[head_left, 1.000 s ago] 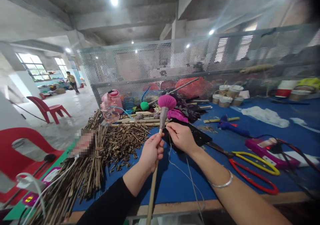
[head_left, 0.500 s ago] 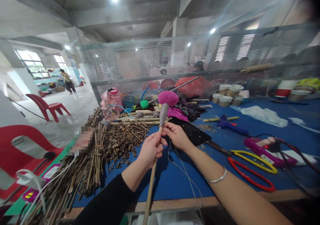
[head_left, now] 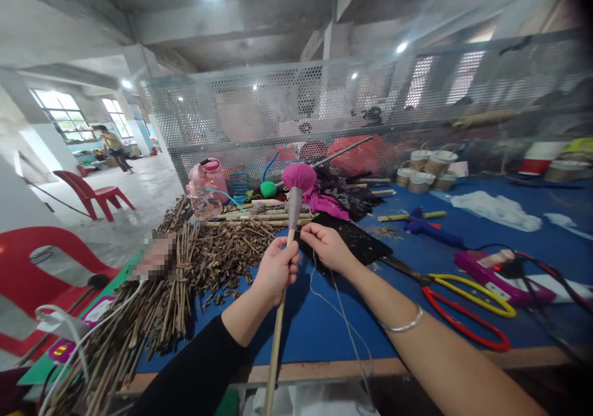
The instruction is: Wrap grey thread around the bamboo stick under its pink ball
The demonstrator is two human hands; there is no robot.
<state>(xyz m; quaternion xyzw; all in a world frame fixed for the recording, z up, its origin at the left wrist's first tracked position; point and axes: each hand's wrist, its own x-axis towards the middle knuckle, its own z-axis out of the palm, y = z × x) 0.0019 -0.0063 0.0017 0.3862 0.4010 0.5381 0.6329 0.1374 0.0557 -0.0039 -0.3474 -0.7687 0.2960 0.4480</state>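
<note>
My left hand [head_left: 279,269] is wrapped round a light wooden stick [head_left: 275,348] that slants up and away from me. At the stick's top sits a round purple fabric ball [head_left: 299,176], with grey yarn [head_left: 294,208] wound tightly round the neck below it. My right hand [head_left: 328,245] is just right of the stick, thumb and fingertips pinched on a thin grey thread [head_left: 345,317]. That thread hangs from the fingers in loose loops down past the table's front edge. A magenta cloth [head_left: 330,203] lies behind the ball.
Bundled dry twigs [head_left: 160,317] cover the table's left side. Large scissors [head_left: 467,308] with red and yellow handles lie right, near a blue glue gun [head_left: 433,228] and a purple power strip [head_left: 503,280]. Small pots [head_left: 420,181] and a pink jug [head_left: 208,184] stand at the back. A person [head_left: 113,149] is far left.
My right hand has moved slightly away from the stick, with the thread in its fingers. The ball has shifted a little left. The person far off has moved slightly left and leans more.
</note>
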